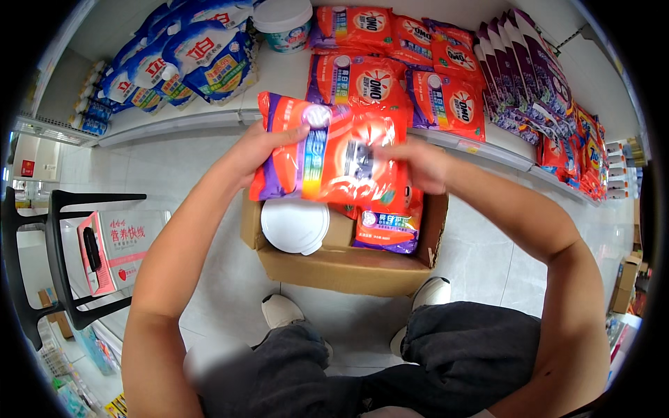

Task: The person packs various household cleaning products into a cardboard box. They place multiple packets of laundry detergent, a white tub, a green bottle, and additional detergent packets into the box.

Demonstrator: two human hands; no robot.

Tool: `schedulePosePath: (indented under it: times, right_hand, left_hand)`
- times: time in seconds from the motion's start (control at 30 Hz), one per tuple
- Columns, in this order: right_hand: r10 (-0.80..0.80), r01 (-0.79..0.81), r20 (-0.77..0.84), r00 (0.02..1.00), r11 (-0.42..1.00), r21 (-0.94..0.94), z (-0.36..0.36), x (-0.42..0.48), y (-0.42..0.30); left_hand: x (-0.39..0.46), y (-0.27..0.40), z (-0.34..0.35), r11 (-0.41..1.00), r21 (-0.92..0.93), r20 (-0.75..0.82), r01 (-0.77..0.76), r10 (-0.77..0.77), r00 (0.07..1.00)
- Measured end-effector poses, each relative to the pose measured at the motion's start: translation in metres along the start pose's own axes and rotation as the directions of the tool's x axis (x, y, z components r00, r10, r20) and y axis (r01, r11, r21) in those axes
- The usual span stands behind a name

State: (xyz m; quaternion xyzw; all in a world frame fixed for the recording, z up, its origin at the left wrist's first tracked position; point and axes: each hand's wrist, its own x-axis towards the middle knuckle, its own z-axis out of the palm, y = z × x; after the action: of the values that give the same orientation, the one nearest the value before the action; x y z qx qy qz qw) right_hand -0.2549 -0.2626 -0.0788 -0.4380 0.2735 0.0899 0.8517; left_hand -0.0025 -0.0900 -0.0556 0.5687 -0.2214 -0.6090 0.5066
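Between my two hands hangs a red-orange OMO laundry detergent bag (329, 162), glossy and slightly blurred. My left hand (258, 151) grips its left edge, thumb across the front. At the opposite edge my right hand (426, 164) holds on, also blurred, with some fingers hidden. The bag is above the back of an open cardboard box (339, 271) on the floor, covering part of it. Inside the box, a tub with a white lid (295, 227) sits at the left, and another OMO bag (389, 232) lies at the right.
Ahead runs a shelf (277, 68) with stacked OMO bags (447, 102), blue detergent pouches (206, 62), a white-lidded tub (282, 26), purple bags (533, 78) and Tide bags (593, 151). A black chair (62, 256) bearing a drink carton (125, 245) stands at left. My shoes (282, 311) flank the box's near side.
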Motion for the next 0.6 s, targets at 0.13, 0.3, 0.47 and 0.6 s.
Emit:
schedulePosePath:
  times: [0.13, 0.3, 0.47, 0.6]
  right_hand:
    - [0.157, -0.160, -0.049, 0.986, 0.985, -0.058, 0.005, 0.001, 0.022]
    - [-0.035, 0.035, -0.006, 0.999, 0.999, -0.004, -0.006, 0.014, 0.019]
    - [-0.239, 0.239, 0.008, 0.971, 0.971, -0.008, -0.010, 0.015, 0.009]
    - [-0.211, 0.208, -0.102, 0.972, 0.977, -0.041, -0.007, 0.022, 0.003]
  left_hand:
    - [-0.011, 0.010, 0.010, 0.918, 0.382, 0.049, -0.107, 0.095, 0.994]
    - [-0.014, 0.007, 0.022, 0.917, 0.384, -0.045, -0.107, 0.134, 0.990]
    - [-0.020, 0.010, 0.028, 0.692, 0.653, -0.003, -0.306, 0.407, 0.914]
    - [0.000, -0.001, 0.014, 0.906, 0.380, -0.210, -0.188, 0.282, 0.936]
